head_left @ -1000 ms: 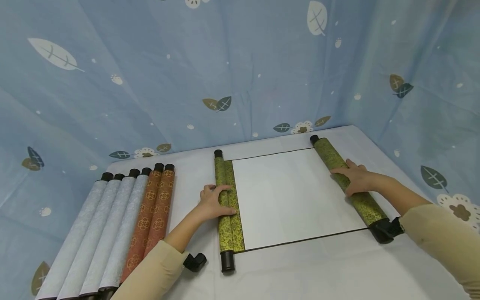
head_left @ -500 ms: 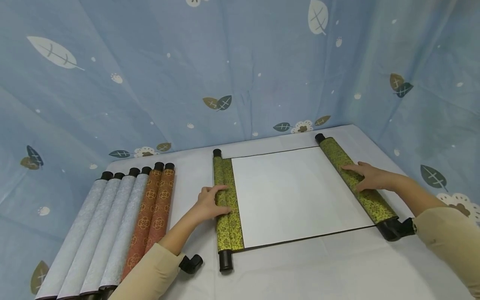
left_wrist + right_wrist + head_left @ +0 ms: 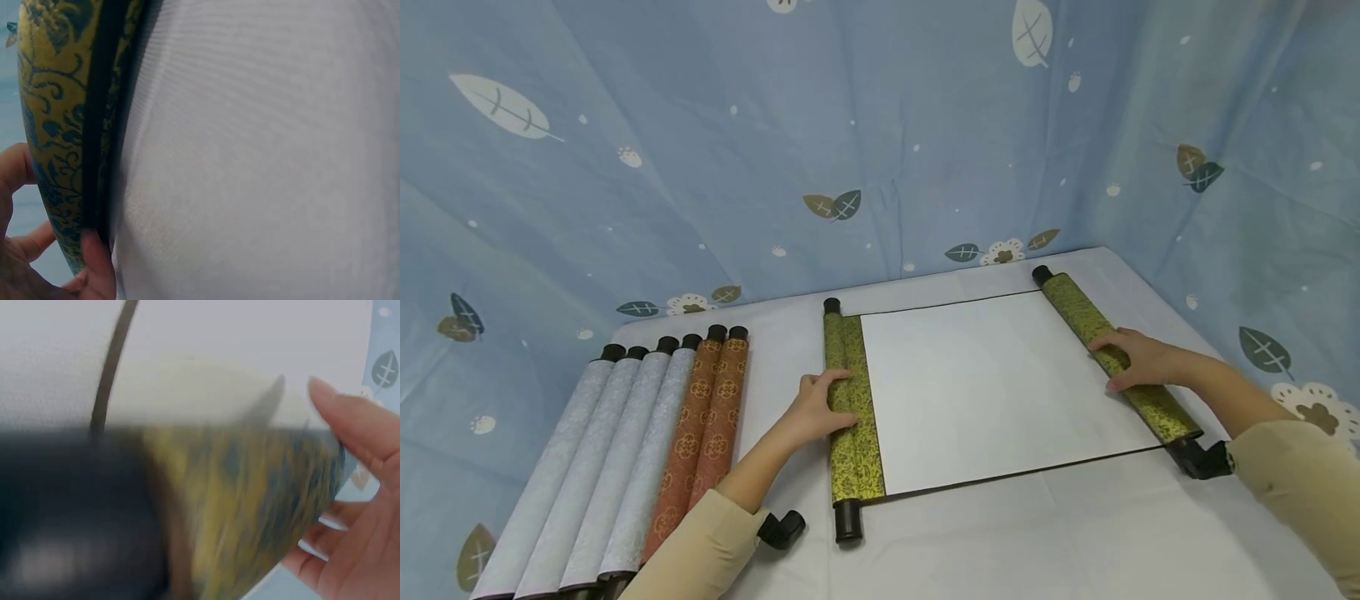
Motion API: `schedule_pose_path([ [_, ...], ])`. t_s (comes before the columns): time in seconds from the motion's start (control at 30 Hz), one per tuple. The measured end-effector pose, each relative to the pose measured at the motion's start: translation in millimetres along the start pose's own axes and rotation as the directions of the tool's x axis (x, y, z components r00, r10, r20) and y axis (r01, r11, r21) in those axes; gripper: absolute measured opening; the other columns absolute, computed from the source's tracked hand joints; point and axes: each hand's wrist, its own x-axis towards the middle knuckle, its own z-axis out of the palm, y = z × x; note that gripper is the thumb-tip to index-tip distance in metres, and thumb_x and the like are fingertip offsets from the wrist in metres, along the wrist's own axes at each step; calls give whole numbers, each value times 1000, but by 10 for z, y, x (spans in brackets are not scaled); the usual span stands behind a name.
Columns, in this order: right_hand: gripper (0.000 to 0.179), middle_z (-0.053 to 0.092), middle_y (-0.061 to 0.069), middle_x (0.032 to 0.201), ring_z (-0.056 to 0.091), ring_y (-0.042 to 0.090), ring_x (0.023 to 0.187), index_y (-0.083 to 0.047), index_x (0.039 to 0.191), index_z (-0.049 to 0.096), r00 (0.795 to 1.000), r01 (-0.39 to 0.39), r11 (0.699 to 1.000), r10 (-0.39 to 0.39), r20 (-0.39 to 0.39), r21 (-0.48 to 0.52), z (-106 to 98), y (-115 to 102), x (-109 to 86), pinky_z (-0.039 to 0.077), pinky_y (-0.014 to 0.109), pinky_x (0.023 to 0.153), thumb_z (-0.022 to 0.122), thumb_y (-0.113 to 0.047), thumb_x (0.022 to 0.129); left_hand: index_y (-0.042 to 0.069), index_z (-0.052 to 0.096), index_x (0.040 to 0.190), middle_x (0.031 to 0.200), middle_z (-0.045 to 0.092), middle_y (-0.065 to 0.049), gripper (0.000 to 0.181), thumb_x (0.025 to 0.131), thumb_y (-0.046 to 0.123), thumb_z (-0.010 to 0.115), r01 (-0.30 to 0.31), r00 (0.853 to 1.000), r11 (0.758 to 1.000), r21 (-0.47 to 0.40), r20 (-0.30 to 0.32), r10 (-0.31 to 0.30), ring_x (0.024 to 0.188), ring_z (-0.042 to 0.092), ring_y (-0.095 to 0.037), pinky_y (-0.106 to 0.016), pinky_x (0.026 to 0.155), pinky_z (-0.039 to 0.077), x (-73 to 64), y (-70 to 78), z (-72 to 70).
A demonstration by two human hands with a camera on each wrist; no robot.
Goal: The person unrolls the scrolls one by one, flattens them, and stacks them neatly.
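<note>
A hanging scroll with white paper (image 3: 992,383) lies partly unrolled on the white-covered table. My left hand (image 3: 816,412) holds its yellow-green patterned left roller (image 3: 835,333), fingers and thumb spread over it. In the left wrist view the thumb lies along one side of that roller (image 3: 56,112). On the right, my right hand (image 3: 1146,362) grips the still-rolled part (image 3: 1075,308) about its middle. The right wrist view shows the thumb on the paper side and the fingers round the other side of this roll (image 3: 244,487), which is blurred. Black knobs cap the rollers.
Left of the scroll lie several pale blue-grey rolled scrolls (image 3: 583,467) and two orange-brown ones (image 3: 715,400) side by side. A blue leaf-print curtain (image 3: 880,150) stands behind the table and along its sides. A small black wrist camera (image 3: 781,529) sticks out by the left cuff.
My right hand and the right roll have moved to the right, and the roll looks thinner. More white paper shows between the rollers. My left hand stays on its roller, shifted slightly left.
</note>
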Motion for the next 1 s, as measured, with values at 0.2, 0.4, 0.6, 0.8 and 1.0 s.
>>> schedule_pose_path([
  [0.2, 61, 33, 42, 128, 28, 60, 117, 9, 121, 44, 999, -10, 996, 6, -45, -87, 14, 38, 12, 39, 60, 83, 74, 4, 69, 17, 43, 140, 130, 34, -31, 72, 73, 21, 72, 25, 1000, 999, 33, -8, -25, 101, 51, -40, -46, 71, 47, 6, 4, 1],
  [0.4, 56, 42, 41, 116, 46, 38, 84, 11, 124, 39, 996, -63, 992, 54, -78, -110, 1, 95, 12, 39, 39, 64, 63, 6, 73, 14, 43, 139, 127, 34, -34, 72, 72, 18, 71, 25, 999, 999, 47, -28, -24, 90, 52, -35, -39, 63, 45, -25, -9, 12],
  [0.6, 51, 48, 36, 103, 42, 26, 67, 10, 125, 37, 992, -83, 992, 74, -102, -93, -14, 105, 10, 36, 36, 58, 61, 3, 80, 12, 42, 140, 129, 32, -35, 74, 72, 17, 71, 16, 1000, 998, 56, -17, -15, 79, 52, -31, -35, 57, 42, -71, 6, 7],
  [0.8, 48, 46, 40, 112, 50, 36, 81, 11, 124, 38, 991, -75, 990, 61, -119, -117, -29, 104, 12, 40, 39, 64, 59, -1, 82, 13, 43, 139, 129, 32, -34, 71, 73, 16, 69, 22, 999, 999, 48, -29, -21, 83, 51, -32, -35, 58, 41, -73, -19, -37],
  [1.0, 44, 39, 42, 125, 47, 32, 82, 11, 126, 37, 992, -75, 991, 64, -106, -109, -60, 151, -27, 37, 39, 66, 53, -2, 86, 13, 42, 140, 131, 31, -35, 71, 74, 16, 69, 22, 1000, 999, 39, -16, -22, 89, 50, -35, -36, 60, 41, -68, -41, -55],
])
